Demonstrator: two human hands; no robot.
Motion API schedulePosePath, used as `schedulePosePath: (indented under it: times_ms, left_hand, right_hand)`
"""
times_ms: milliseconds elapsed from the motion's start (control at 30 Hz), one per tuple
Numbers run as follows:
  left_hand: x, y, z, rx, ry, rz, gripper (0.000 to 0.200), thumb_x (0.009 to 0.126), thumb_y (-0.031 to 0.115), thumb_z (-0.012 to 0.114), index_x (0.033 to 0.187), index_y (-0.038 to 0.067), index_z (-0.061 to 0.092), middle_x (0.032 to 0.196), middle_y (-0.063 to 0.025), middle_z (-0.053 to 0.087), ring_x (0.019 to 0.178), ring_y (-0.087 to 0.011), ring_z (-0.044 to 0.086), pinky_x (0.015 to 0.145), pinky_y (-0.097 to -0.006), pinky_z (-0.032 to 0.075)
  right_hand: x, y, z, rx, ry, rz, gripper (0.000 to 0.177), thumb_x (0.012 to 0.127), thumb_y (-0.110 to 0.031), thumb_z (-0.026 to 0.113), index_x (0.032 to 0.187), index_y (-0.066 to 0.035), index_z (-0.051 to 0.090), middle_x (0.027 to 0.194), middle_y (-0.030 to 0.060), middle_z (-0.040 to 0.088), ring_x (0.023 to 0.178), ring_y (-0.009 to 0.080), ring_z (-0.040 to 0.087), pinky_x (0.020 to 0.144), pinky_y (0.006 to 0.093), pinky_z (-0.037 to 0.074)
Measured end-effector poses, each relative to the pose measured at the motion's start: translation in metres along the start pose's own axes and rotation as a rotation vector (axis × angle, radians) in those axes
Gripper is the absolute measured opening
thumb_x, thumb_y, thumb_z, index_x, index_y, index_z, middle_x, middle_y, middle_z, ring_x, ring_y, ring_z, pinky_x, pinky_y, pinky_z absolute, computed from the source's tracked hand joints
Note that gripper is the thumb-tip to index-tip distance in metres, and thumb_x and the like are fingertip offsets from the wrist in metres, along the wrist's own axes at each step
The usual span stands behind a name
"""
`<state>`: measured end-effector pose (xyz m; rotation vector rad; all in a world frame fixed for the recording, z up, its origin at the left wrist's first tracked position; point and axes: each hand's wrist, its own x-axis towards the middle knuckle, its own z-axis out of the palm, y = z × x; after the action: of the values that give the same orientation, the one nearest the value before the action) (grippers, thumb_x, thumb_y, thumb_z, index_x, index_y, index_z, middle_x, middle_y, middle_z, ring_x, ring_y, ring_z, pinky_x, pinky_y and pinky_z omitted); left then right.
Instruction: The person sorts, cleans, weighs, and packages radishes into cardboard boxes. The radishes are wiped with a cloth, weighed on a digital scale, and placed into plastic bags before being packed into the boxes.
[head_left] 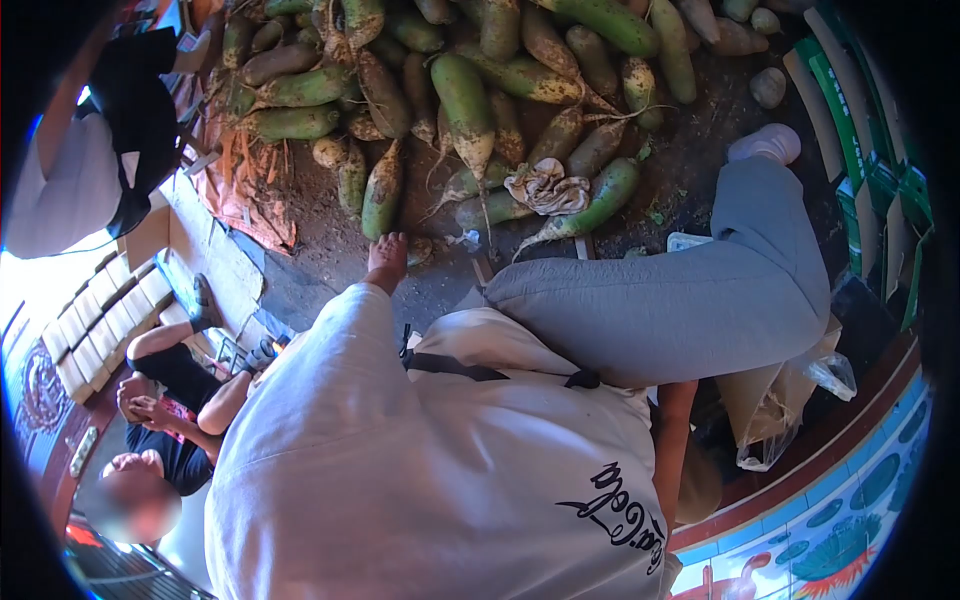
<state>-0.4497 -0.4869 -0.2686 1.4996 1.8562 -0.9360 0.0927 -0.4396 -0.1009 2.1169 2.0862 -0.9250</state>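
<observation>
A big heap of muddy green-and-white radishes (465,95) lies on the dirt floor ahead of me. My left hand (387,256) reaches out of a white sleeve to the near edge of the heap. Its fingers are stretched out by the tip of a green radish (381,195), and it holds nothing. Only my bare right forearm (673,440) shows beside my body, below my bent grey-trousered leg (700,290); the right hand itself is hidden. A crumpled dirty cloth (547,187) lies on the radishes.
A person in black shorts (175,400) sits at lower left; another in a white top (70,180) stands at upper left. Flattened green-printed cartons (850,130) lean at right. A clear plastic bag (790,405) hangs by my leg. An orange tarp (245,195) edges the heap.
</observation>
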Motion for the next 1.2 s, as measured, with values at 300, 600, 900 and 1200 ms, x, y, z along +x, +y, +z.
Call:
schedulePosePath:
  times_ms: [300, 600, 900, 1200]
  left_hand:
    - [0.032, 0.018, 0.001, -0.065, -0.051, -0.033, 0.058, 0.066, 0.028, 0.072, 0.116, 0.009, 0.048, 0.111, -0.011, 0.056, 0.104, -0.0261, 0.055, 0.086, -0.0377, 0.045]
    - [0.033, -0.011, -0.136, -1.768, -0.311, 0.206, 0.065, 0.066, 0.012, 0.073, 0.123, 0.006, 0.042, 0.111, -0.0066, 0.056, 0.102, -0.0216, 0.055, 0.09, -0.0331, 0.043]
    - [0.019, 0.057, -0.315, -1.891, -0.125, 0.741, 0.07, 0.063, 0.0, 0.072, 0.125, 0.011, 0.042, 0.116, -0.0062, 0.054, 0.111, -0.0198, 0.049, 0.096, -0.0327, 0.038]
    - [0.02, 0.115, -0.376, -2.102, -0.092, 0.659, 0.052, 0.076, 0.027, 0.065, 0.121, 0.01, 0.045, 0.117, -0.0087, 0.054, 0.108, -0.0259, 0.053, 0.089, -0.0449, 0.046]
  right_hand:
    - [-0.004, -0.017, -0.014, -0.006, -0.04, 0.108, 0.019, 0.071, 0.0, 0.056, 0.089, -0.001, 0.062, 0.087, 0.02, 0.062, 0.083, 0.0388, 0.059, 0.072, 0.0426, 0.048]
    - [0.01, -0.006, -0.002, 0.084, 0.031, 0.104, 0.024, 0.07, -0.001, 0.057, 0.093, -0.002, 0.061, 0.092, 0.0212, 0.061, 0.086, 0.0401, 0.058, 0.074, 0.043, 0.048]
    - [0.021, -0.01, -0.002, 0.213, 0.101, 0.15, 0.027, 0.073, -0.003, 0.06, 0.099, -0.001, 0.058, 0.093, 0.0227, 0.06, 0.092, 0.0404, 0.056, 0.079, 0.0427, 0.046]
    - [0.001, -0.024, -0.047, 0.421, 0.363, 0.199, 0.023, 0.08, -0.005, 0.058, 0.102, 0.002, 0.058, 0.097, 0.0195, 0.061, 0.094, 0.0358, 0.058, 0.082, 0.0381, 0.045]
